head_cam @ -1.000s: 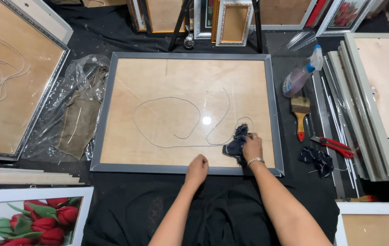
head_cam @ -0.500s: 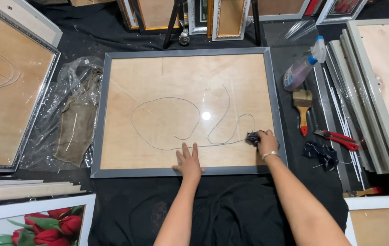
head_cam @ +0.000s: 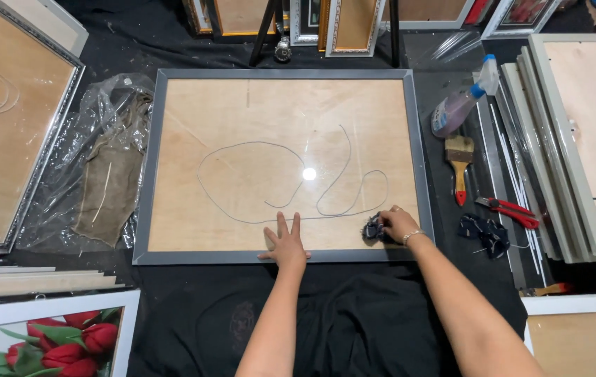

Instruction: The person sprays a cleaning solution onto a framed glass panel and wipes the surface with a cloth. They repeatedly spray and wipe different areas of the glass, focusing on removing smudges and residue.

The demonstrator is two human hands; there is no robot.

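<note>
A large grey picture frame [head_cam: 145, 167] lies flat in front of me, its glass over a light wooden backing. A thin grey cord [head_cam: 242, 146] loops under or on the glass. My left hand [head_cam: 285, 241] rests flat on the glass at the near edge, fingers spread. My right hand [head_cam: 399, 225] presses a small dark cloth [head_cam: 373, 228] onto the glass near the frame's near right corner.
A spray bottle [head_cam: 457, 108], a paintbrush [head_cam: 459, 164], red-handled cutters [head_cam: 511, 210] and a dark rag [head_cam: 485, 232] lie right of the frame. Crumpled plastic with brown cloth [head_cam: 106, 185] lies left. Stacked frames [head_cam: 577, 146] stand around, a tulip picture [head_cam: 53, 338] near left.
My right hand with the cloth slid right and down toward the near right corner. My left hand moved up onto the glass and spread flat. The camera moved closer.
</note>
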